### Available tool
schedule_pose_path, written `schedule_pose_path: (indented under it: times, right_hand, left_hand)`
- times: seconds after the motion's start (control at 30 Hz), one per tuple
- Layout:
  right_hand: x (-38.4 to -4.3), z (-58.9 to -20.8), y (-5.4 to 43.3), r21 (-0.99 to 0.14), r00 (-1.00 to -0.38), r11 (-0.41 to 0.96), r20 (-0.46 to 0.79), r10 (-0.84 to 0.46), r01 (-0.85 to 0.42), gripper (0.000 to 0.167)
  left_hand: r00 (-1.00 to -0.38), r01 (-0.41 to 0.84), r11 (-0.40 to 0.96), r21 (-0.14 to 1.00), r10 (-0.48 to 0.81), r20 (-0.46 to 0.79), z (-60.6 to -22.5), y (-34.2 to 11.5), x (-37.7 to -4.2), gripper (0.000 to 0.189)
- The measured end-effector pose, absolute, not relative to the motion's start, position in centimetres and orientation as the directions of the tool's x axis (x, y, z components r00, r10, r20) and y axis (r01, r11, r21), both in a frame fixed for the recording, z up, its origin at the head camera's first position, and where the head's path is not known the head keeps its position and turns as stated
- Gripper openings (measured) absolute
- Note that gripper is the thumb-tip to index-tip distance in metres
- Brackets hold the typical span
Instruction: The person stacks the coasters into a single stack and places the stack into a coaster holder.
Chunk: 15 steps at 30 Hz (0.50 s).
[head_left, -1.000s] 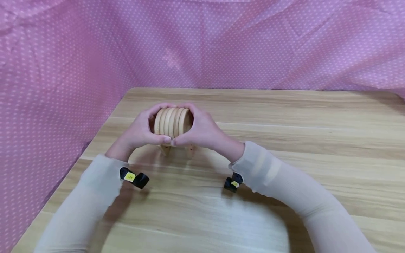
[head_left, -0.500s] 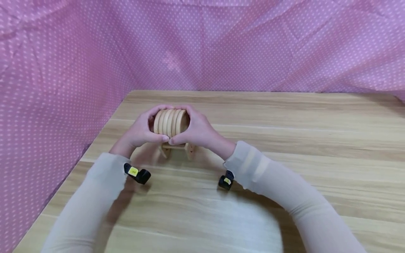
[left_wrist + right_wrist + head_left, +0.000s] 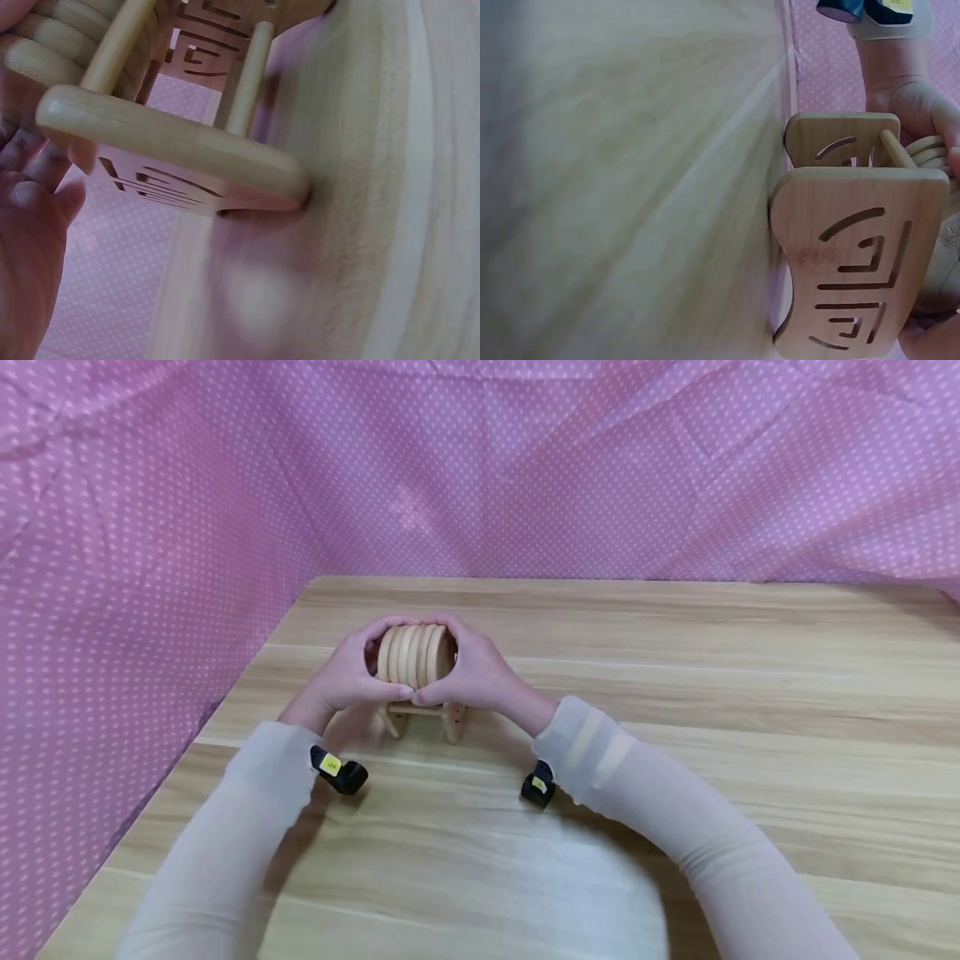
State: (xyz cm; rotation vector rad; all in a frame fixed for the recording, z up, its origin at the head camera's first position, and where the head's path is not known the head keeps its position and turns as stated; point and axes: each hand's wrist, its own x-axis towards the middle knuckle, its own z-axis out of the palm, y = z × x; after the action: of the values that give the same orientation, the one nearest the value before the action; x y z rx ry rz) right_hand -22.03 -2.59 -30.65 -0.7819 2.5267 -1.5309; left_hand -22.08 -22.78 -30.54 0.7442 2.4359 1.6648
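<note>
Several round wooden discs, coaster-like [image 3: 412,656], stand on edge in a row, side by side. My left hand [image 3: 348,672] holds the row from the left and my right hand [image 3: 483,675] from the right. Both thumbs lie along the near side with their tips meeting, and the fingers curve over the far side. Directly beneath is a wooden holder [image 3: 455,720] with two upright side panels joined by round rods. In the right wrist view its panel [image 3: 855,262] shows cut-out line patterns; the left wrist view shows a rod [image 3: 251,79] between the panels.
The holder stands on a wood-grain table [image 3: 675,710] toward its far left part. A pink dotted cloth [image 3: 480,468] hangs behind the table and along its left side. A black wrist camera [image 3: 348,777] sits below the left sleeve, another camera [image 3: 537,787] below the right.
Both hands with the discs shift slightly left, then back right and a little lower in the head view. More of the holder shows under the hands than one second ago. The grip stays the same.
</note>
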Motion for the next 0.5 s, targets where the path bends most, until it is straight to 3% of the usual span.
schedule_pose_path:
  times: [0.5]
  right_hand:
    - [-22.7,-31.3,-2.3,-0.764,-0.822,0.442,0.196,-0.534,-0.469,0.094]
  left_hand:
    - [-0.864,0.341,0.27,0.9,0.467,0.187,-32.0,-22.6,-22.4,0.082]
